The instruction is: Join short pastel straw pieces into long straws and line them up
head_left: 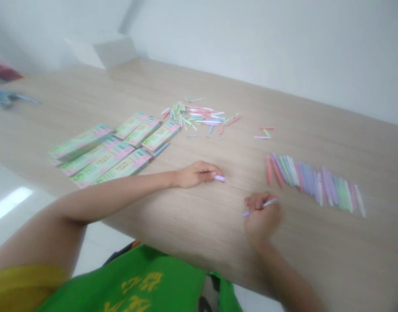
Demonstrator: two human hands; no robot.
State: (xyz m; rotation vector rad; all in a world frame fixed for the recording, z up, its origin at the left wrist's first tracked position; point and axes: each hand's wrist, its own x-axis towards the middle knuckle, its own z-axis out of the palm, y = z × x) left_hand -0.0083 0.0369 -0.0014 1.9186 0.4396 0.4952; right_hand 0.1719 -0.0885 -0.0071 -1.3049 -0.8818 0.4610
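My left hand [196, 174] rests on the wooden table [173, 216], fingers curled and pinching a small lilac stick [220, 178] at its tip. My right hand [261, 219] is closed round a thin pale stick [259, 207] that lies across its fingers. Just right of that hand a neat row of pastel sticks [316, 181] lies side by side, pink, lilac, green and white. A loose heap of the same sticks [199, 115] sits farther back in the middle. The picture is smeared by motion.
Several flat green-and-pink printed boxes [104, 149] lie side by side at the left. A few stray sticks [265, 132] lie between heap and row. Blurred blue and red items [2, 91] sit at the far left. White wall runs behind the table.
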